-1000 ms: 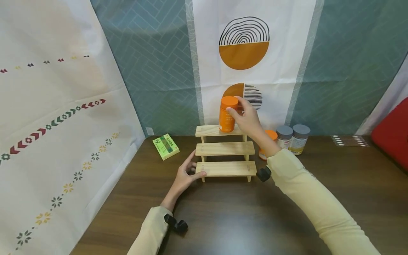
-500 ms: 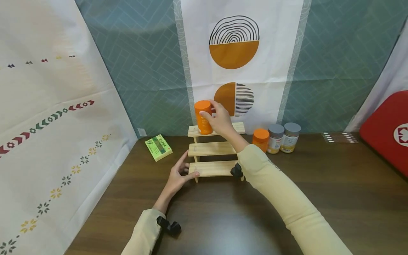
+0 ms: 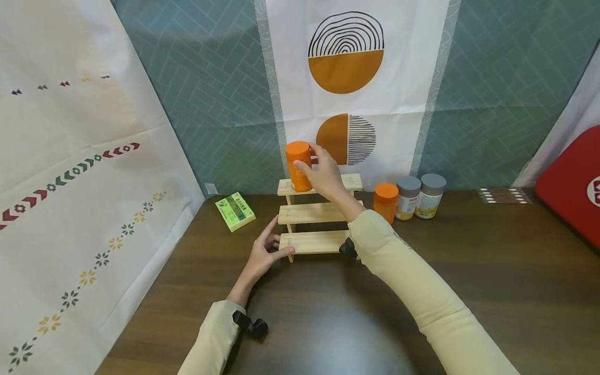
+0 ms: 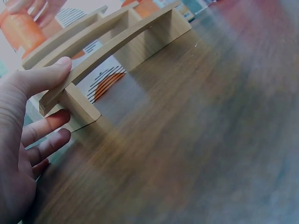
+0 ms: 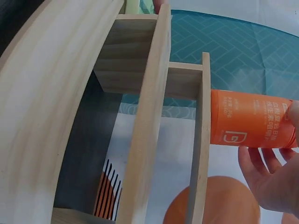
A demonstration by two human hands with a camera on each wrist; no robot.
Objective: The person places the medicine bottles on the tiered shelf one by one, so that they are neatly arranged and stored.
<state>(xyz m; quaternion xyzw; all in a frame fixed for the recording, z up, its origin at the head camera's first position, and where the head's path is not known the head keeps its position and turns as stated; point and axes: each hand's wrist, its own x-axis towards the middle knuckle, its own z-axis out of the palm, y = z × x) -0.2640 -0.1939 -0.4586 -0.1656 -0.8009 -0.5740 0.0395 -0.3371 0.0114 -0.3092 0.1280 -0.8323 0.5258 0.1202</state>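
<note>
My right hand (image 3: pixel 325 174) grips an orange bottle (image 3: pixel 300 176) with an orange cap, thumb in front and fingers around the far side. The bottle stands upright at the left end of the top board of a three-step wooden rack (image 3: pixel 315 212). In the right wrist view, the bottle's base (image 5: pixel 217 116) meets the top board's surface (image 5: pixel 202 135). My left hand (image 3: pixel 260 256) holds the rack's left end at the lowest step. In the left wrist view, its thumb (image 4: pixel 56 74) lies on that board, and the fingers curl beside and below the end.
Right of the rack stand another orange bottle (image 3: pixel 386 202) and two grey-lidded jars (image 3: pixel 408 198). A green and yellow box (image 3: pixel 236 211) lies on the left. Farther right are a blister pack (image 3: pixel 505 196) and a red case (image 3: pixel 569 182). A patterned cloth hangs close behind.
My right hand has moved the orange bottle left along the top board, from about its middle to the left end. The left hand keeps its place on the rack; the head view shifted slightly.
</note>
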